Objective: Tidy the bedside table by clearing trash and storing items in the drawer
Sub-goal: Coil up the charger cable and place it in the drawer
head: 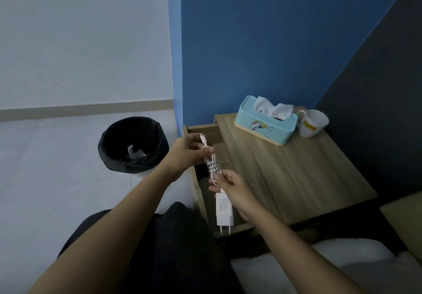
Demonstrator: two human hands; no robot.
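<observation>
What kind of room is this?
Most likely a bedroom: a wooden bedside table with a tissue box and mug stands beside white bedding, with a lined bin on the floor.

One charger [224,209], one tissue box [265,122], one mug [312,123], one bin [133,144], two hands [186,152]

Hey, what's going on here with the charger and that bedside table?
A person is holding a white charger with its cable wound into a bundle. The left hand pinches the connector end, and the right hand grips the lower part of the bundle just above the plug. They hold it over the open drawer of the bedside table. A tissue box and a white mug remain on top. A black trash bin stands on the floor to the left.
</observation>
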